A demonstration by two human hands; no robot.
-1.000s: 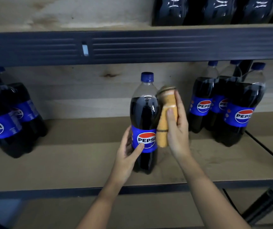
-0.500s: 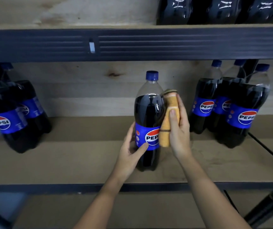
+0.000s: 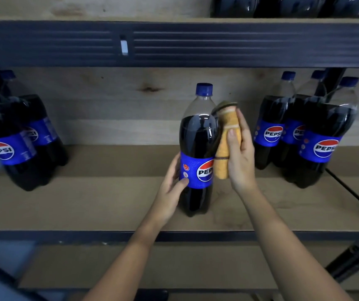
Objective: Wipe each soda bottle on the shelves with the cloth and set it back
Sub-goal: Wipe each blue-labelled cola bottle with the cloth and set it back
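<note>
- Centre of frame: standing upright on the middle shelf [image 3: 87,203], a single Pepsi bottle [image 3: 198,137] with blue cap and blue label, well apart from the bottles to either side.
- Just left of the label: left hand [image 3: 172,187], thumb pressed to the label's lower edge, fingers curled round the bottle's far side, gripping it.
- Right of the bottle: right hand [image 3: 240,157], fingers and thumb clasped round a folded orange cloth [image 3: 224,146], held against the bottle's right side from shoulder to label.
- Right of frame: three more Pepsi bottles [image 3: 324,135] clustered together on the same shelf.
- Left of frame: another bottle group [image 3: 20,144], leaning in the wide-angle view.
- Upper right: dark bottle bases [image 3: 293,6] on the shelf above.
</note>
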